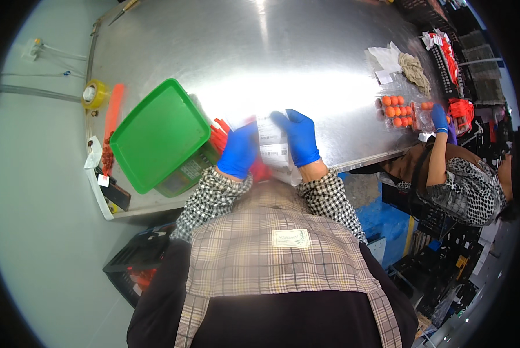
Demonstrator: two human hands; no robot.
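A strip of white printed labels (273, 152) hangs between my two blue-gloved hands at the table's near edge. My right hand (299, 137) is closed on the strip's right side, thumb and fingers pinching its upper part. Along the left side of the strip, my left hand (239, 152) is closed at its edge, its fingertips slightly blurred. Some red material (260, 170), blurred, shows below my left hand beside the labels; I cannot tell whether it is gripped. Red strips (219, 137) stick out just left of my left hand, by a container with a green lid (160, 136).
The steel table (225, 52) bears a yellow tape roll (95, 94) and red netting (113, 122) at left. Packs of orange round items (397, 110) and a crumpled cloth (413, 72) lie at right, where a co-worker's gloved hand (440, 119) reaches in. A black crate (138, 261) stands below left.
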